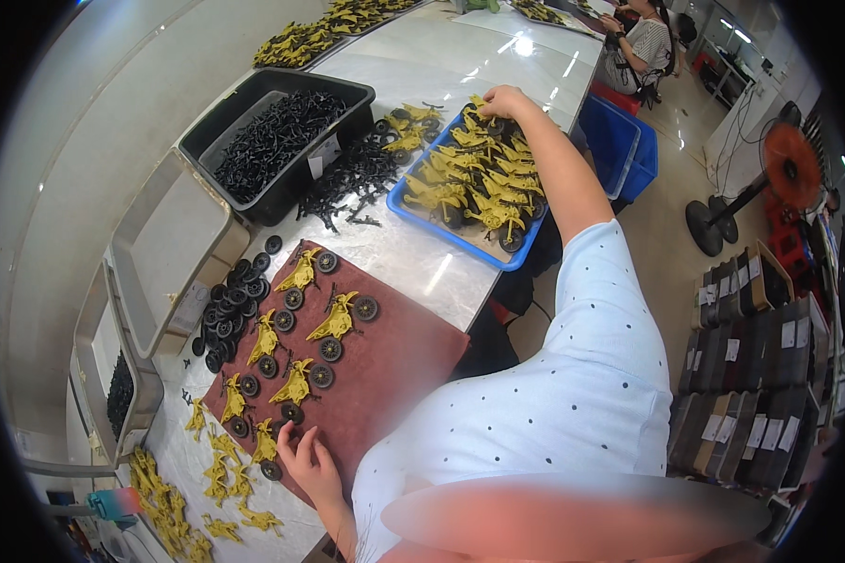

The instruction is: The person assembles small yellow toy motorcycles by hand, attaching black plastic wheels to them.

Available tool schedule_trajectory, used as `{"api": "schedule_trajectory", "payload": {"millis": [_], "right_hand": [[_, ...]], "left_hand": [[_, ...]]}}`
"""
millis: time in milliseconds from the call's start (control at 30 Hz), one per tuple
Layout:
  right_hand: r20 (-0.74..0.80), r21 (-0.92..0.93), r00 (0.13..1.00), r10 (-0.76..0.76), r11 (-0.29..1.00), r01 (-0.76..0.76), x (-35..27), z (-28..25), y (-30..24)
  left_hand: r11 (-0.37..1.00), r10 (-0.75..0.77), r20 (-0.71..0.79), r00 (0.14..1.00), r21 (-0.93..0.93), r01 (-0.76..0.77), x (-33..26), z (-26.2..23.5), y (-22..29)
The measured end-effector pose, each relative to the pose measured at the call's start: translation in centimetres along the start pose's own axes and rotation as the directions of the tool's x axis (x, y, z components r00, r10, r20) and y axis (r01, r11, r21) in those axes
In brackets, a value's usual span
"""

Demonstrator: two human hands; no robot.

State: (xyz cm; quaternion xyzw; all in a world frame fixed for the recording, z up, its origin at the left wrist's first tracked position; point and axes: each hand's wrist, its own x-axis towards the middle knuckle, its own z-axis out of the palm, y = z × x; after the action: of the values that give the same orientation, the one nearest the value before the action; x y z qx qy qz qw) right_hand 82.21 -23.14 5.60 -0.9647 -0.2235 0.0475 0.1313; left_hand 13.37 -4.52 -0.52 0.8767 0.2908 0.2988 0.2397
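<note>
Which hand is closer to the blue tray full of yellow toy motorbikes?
The right hand. It reaches over the far end of the blue tray, touching the motorbikes there. The left hand is far off, on the dark red mat.

The person wears a pale blue short-sleeved top sprinkled with small dark dots, evenly spaced over the fabric. The sleeve on the right ends above the elbow with a plain hem, leaving the forearm bare. Both the left hand (312,466) and the right hand (505,99) are bare, with no gloves, rings, watch or bands showing
</note>
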Motion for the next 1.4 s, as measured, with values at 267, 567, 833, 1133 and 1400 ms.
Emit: {"api": "schedule_trajectory", "payload": {"millis": [267,567,833,1133,1400], "right_hand": [[-0.244,0.071,0.921,0.304,0.953,-0.295,-5.4,-3.0,-4.3],[-0.097,0.926,0.896,-0.433,-0.369,-0.078,-21.6,-0.9,-13.3],[-0.174,0.862,0.740,-0.650,-0.464,-0.205,-29.5,-0.3,-16.8],[-0.166,0.804,0.662,-0.731,-0.489,-0.339,-31.9,-0.2,-18.4],[-0.266,0.754,0.591,-0.761,-0.546,-0.364,-32.5,0.9,-18.7]], "left_hand": [[0.998,-0.032,-0.013,0.999,-0.047,0.032,-0.1,0.0,0.0],[1.000,-0.030,-0.005,1.000,-0.006,0.030,-0.4,0.2,-0.6],[1.000,0.003,0.008,1.000,-0.007,-0.003,-0.4,0.1,-0.3],[1.000,0.002,0.009,1.000,0.004,-0.002,-0.3,-0.1,-0.2],[1.000,-0.017,0.013,1.000,-0.007,0.017,-0.2,0.1,-0.2]]}}
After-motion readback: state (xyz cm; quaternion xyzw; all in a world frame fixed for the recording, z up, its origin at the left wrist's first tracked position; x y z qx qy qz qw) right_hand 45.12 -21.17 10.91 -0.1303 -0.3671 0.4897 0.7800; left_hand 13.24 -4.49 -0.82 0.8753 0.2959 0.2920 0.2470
